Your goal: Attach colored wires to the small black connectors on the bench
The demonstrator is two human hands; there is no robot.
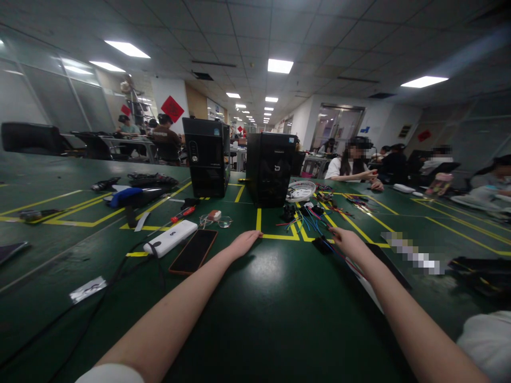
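Presently, on the green table (255,319): the left hand (244,243) lies flat, palm down, fingers straight and together, tips just short of a yellow tape line (275,236); it holds nothing. The right hand (346,240) reaches toward a tangle of coloured wires (309,221), fingers curled around a few strands that run back under the wrist; whether they are truly pinched I cannot tell. A small black connector (321,245) sits just beside that hand, to its left.

Left of the left hand: a dark phone (194,251), a white power bank (171,238) with a black cable, a red screwdriver (182,214), and glasses (217,219). Beyond: two black computer towers (207,157) (271,169) standing upright, and a white basket (301,190) near the right one. Other people sit at the far side of the table.
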